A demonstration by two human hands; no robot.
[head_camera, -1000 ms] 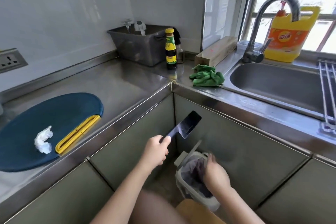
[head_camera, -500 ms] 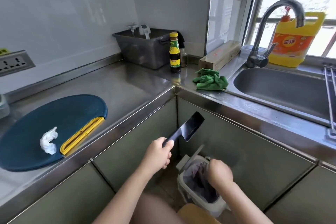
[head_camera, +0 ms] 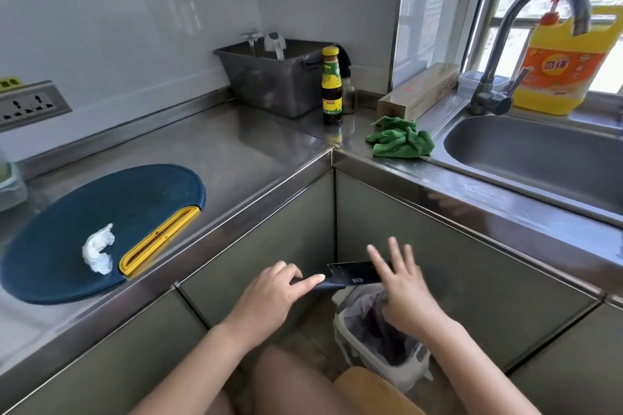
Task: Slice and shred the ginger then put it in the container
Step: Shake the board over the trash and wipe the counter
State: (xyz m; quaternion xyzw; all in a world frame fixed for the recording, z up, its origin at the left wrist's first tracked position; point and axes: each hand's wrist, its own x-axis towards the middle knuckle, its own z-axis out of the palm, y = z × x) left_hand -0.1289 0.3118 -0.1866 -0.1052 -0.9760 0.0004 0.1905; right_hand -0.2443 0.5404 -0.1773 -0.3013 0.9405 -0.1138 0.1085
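Observation:
My left hand (head_camera: 273, 293) grips the handle of a black cleaver (head_camera: 350, 274), forefinger stretched along it, blade held level over a small white waste bin (head_camera: 377, 344) lined with a dark bag on the floor. My right hand (head_camera: 401, 286) has its fingers spread straight, lying against the far end of the blade. A dark blue cutting board (head_camera: 101, 226) with a yellow handle slot lies on the steel counter at left, a crumpled white tissue (head_camera: 97, 249) on it. No ginger is visible. A clear container (head_camera: 10, 182) shows at the far left edge.
A grey tub (head_camera: 276, 77), sauce bottle (head_camera: 331, 86), long cardboard box (head_camera: 418, 91) and green cloth (head_camera: 399, 141) sit in the counter corner. The sink (head_camera: 539, 152), tap (head_camera: 495, 44) and yellow detergent jug (head_camera: 566, 64) are at right. A wooden stool edge (head_camera: 371, 391) is below me.
The cleaver blade dropped from pointing up-right to level over the bin. My right hand rose out of the bin and opened flat against the blade.

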